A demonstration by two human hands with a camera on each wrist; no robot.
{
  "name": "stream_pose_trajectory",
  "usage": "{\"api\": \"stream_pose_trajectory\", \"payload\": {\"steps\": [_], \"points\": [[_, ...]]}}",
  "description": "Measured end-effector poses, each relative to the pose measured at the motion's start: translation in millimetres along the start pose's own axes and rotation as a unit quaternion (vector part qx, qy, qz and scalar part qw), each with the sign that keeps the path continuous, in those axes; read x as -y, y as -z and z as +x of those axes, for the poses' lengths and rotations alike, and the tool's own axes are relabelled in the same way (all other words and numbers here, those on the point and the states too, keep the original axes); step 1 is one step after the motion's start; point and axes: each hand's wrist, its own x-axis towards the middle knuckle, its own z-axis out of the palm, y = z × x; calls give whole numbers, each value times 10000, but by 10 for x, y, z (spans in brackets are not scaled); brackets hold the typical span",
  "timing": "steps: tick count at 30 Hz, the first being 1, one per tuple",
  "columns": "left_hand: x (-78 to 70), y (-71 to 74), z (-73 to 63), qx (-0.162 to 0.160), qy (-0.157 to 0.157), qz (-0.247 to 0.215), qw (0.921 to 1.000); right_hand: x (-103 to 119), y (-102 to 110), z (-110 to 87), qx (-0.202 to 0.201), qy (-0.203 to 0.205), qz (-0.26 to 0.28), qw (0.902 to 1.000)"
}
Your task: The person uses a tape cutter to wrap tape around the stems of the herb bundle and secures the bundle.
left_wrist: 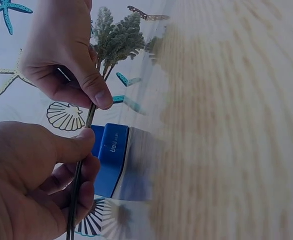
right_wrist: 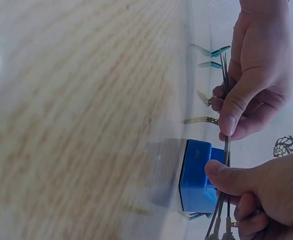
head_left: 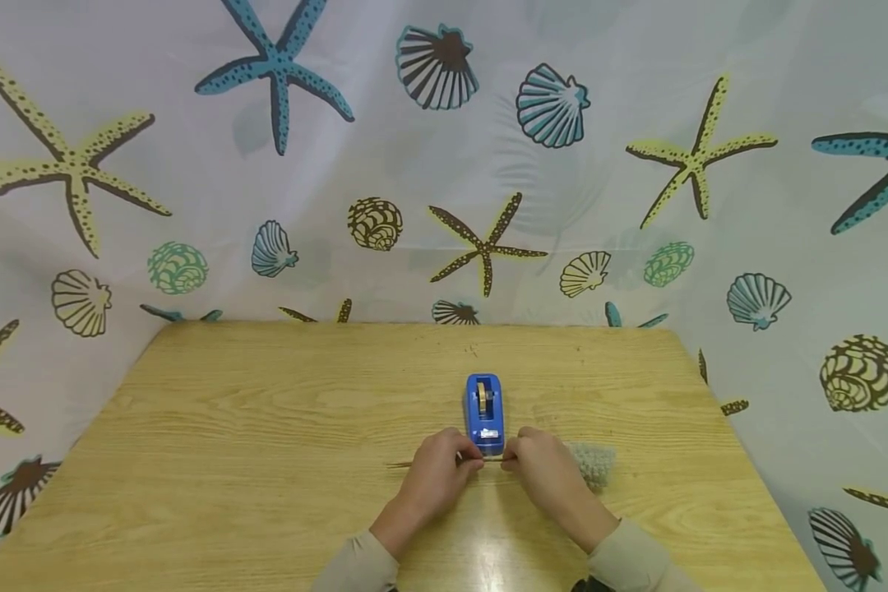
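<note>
Thin stems [head_left: 492,460], pinched
Left hand [head_left: 437,467] and right hand [head_left: 546,466] clamp them — tape dispenser [head_left: 484,419] beyond, toward the far edge of the worktop [head_left: 281,395].

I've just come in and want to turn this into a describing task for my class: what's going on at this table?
A person's left hand and right hand pinch a bundle of thin stems side by side, leaving a short gap between them. The fuzzy grey-green heads stick out past the right hand. Just beyond the hands, a blue tape dispenser stands on the wooden table. Whether any tape is on the stems is hard to tell.
</note>
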Motion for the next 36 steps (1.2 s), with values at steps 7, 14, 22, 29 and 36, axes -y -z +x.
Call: {"api": "stream_pose_trajectory", "payload": {"steps": [7,14,22,29,36], "points": [[-7,-32,4,-229,123,-236,9994,-9,-3,10,125,-271,140,9995],[-5,-103,29,-324,85,-382,9987,-4,39,33,345,-481,4,9982],[-3,-118,25,-404,168,-330,9985,6,63,65,808,-381,15,9960],[23,-105,10,-461,177,-269,9984,20,81,82,1099,11,-440,9930],[14,-64,12,12,376,-279,9989,25,76,88,788,17,-826,9935]]}}
